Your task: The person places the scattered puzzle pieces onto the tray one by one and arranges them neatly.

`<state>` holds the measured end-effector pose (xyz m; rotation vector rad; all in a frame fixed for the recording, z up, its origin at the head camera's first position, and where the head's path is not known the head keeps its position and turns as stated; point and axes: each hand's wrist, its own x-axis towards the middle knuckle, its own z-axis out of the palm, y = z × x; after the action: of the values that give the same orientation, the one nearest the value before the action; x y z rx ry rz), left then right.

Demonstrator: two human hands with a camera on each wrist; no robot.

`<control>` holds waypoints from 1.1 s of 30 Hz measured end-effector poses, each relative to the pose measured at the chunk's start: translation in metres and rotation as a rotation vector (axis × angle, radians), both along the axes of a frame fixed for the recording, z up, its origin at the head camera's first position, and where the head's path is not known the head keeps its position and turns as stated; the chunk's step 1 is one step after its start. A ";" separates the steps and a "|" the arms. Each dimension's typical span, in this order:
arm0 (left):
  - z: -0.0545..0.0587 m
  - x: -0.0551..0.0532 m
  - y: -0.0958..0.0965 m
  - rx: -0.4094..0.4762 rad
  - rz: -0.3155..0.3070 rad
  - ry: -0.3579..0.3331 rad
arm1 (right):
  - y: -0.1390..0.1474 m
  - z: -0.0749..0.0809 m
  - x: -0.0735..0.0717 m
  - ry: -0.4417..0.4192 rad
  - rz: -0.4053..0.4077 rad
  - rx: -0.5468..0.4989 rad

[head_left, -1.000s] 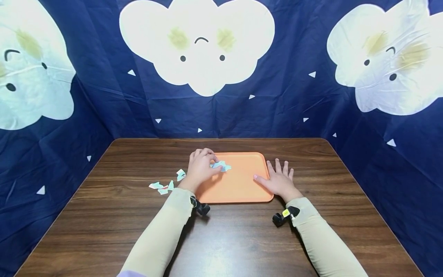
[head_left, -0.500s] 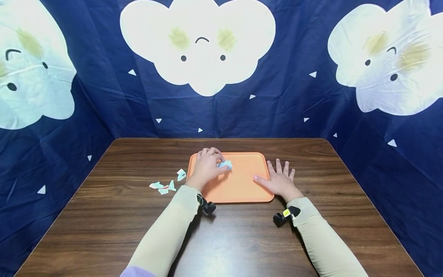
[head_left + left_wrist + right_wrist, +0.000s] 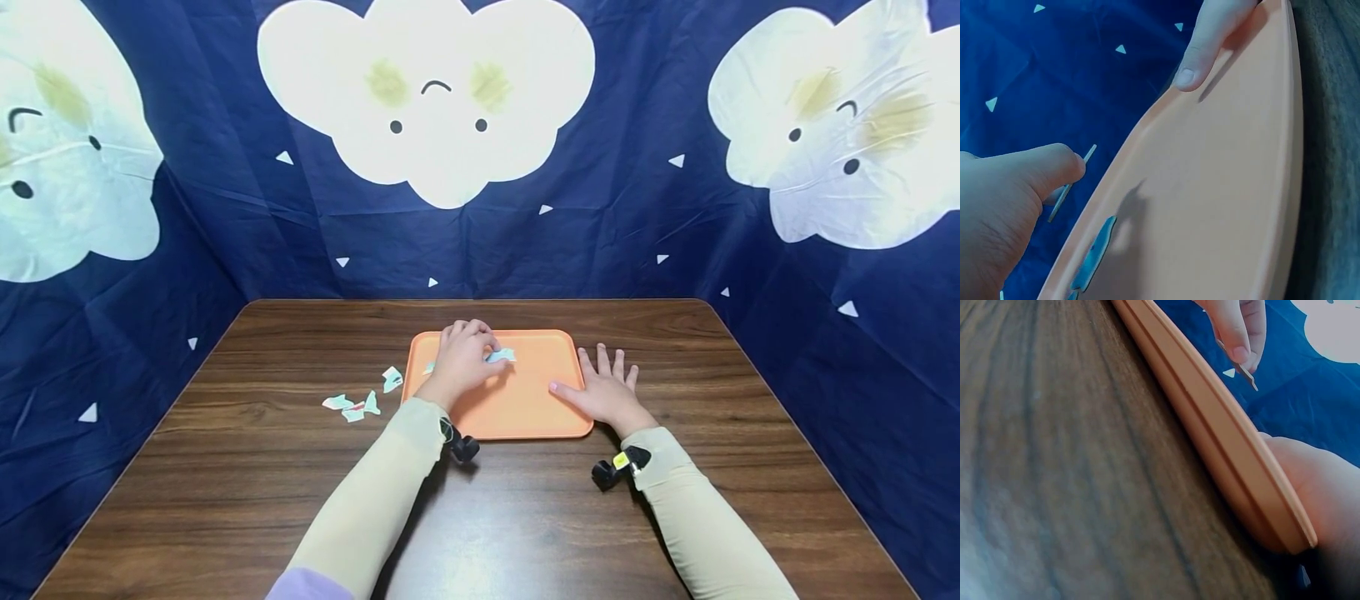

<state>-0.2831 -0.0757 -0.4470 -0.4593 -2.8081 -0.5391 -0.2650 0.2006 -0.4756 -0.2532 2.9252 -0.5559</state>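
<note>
My left hand (image 3: 467,360) pinches a light blue puzzle piece (image 3: 502,355) between thumb and fingers, above the orange tray (image 3: 525,412). In the left wrist view that thin piece (image 3: 1090,154) is tilted on edge, and its shadow falls on the tray. Another blue piece (image 3: 1094,255) lies on the tray below; in the head view only a bit of it (image 3: 429,367) shows left of the hand. My right hand (image 3: 607,393) lies at the tray's right edge, fingers spread, with the thumb over the rim.
Several pale puzzle pieces lie left of the tray on the brown wooden table (image 3: 225,467), one piece (image 3: 392,379) close to its rim. A dark blue curtain (image 3: 465,258) with white clouds hangs behind and at both sides.
The left hand has moved right over the tray with the pinched puzzle piece, baring the tray's left side and a piece there. The right hand has stayed put.
</note>
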 end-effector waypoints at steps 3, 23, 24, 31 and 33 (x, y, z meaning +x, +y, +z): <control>0.000 -0.001 0.004 0.005 -0.011 0.008 | 0.000 0.000 0.000 -0.005 -0.003 0.001; -0.011 -0.006 0.030 -0.076 -0.032 -0.039 | 0.000 -0.002 -0.003 -0.026 -0.006 0.017; -0.011 -0.007 0.031 -0.081 -0.031 -0.048 | 0.000 -0.001 -0.003 -0.025 -0.005 0.019; -0.016 -0.008 0.033 -0.134 -0.033 -0.084 | 0.000 -0.001 -0.002 -0.017 -0.009 0.010; -0.016 -0.008 0.034 -0.136 -0.033 -0.081 | 0.000 -0.001 -0.002 -0.013 -0.010 0.010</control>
<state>-0.2907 -0.0421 -0.4633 -0.5226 -2.9325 -0.3824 -0.2669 0.2005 -0.4762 -0.2328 2.9172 -0.5427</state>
